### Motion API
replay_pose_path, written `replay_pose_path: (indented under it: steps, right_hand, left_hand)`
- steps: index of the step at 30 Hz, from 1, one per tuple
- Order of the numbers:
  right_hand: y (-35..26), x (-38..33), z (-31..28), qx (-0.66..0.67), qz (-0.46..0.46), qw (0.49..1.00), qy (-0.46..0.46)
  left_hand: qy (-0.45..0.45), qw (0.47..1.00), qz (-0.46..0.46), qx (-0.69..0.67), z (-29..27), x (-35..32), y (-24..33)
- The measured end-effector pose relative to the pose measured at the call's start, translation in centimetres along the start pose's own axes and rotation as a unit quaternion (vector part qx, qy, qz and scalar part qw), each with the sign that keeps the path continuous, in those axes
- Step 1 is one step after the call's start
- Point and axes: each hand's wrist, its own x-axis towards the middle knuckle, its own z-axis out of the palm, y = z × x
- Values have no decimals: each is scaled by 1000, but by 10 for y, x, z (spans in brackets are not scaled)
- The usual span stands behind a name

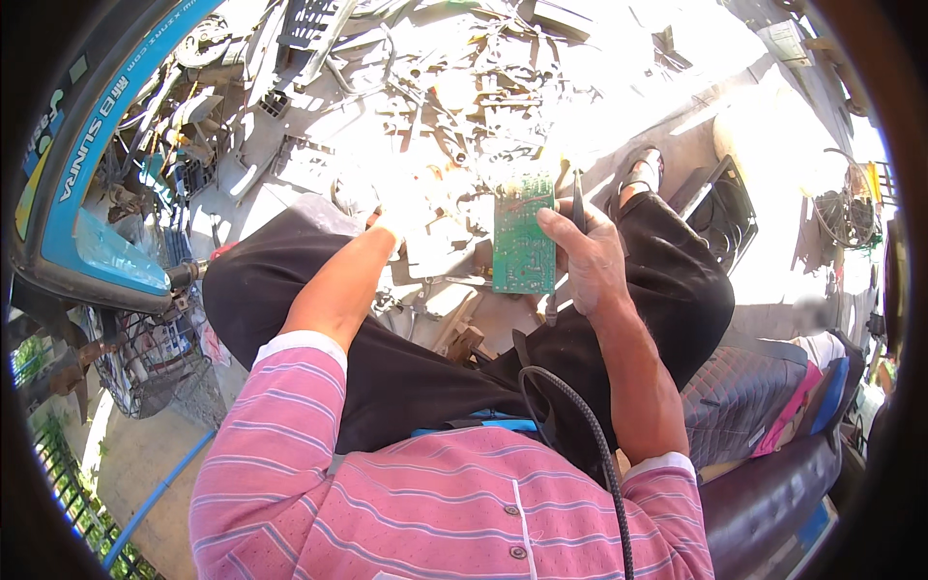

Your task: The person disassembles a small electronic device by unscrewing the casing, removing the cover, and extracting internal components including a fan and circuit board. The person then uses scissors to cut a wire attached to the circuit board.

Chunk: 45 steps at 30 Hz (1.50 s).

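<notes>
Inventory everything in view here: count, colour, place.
Circuit board: one, green, in right hand
Slim tool: one, dark, at right hand
Scrap parts: many, mixed, ground ahead
Curved panel: one, blue, upper left
Wire basket: one, grey, left
Pipe: one, blue, lower left
Quilted cover: one, dark grey, right
Seat: one, dark, lower right
Braided cord: one, black, bottom centre
Trousers: one pair, black, mid-frame
Shirt: one, pink striped, bottom
Left hand: one, glare-washed, centre
Right hand: one, bare, centre-right

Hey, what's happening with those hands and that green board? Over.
Right hand gripping green circuit board, dark pointed tool alongside. Left hand lost in glare, grip unclear. Loose parts scattered ahead.
</notes>
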Motion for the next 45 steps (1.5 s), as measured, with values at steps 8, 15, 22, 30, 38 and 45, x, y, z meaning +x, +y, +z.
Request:
replay_pose_path:
  steps: [8, 15, 22, 30, 38, 45]
  right_hand:
    - [4, 9, -10, -16, 28, 999, 11]
    - [-2, 14, -14, 20, 9, 999, 37]
    - [-8, 21, -25, 17, -14, 997, 67]
    - [-10, 27, -42, -78, -31, 993, 82]
    - [-13, 18, -46, -79, -84, 985, 125]
    - [-14, 13, -48, 89, -106, 981, 135]
  left_hand:
    - [83, 996, 40, 23, 27, 23, -1]
    - [-143, 905, -221, -333, 26, 44, -12]
    - [-106, 986, -8, -128, 32, 30, -27]
    - [-281, 943, -39, -177, 65, 10, -37]
    - [-403, 837, -188, -319, 95, -31, -60]
    - [-373, 734, -286, -490, 86, -22, -79]
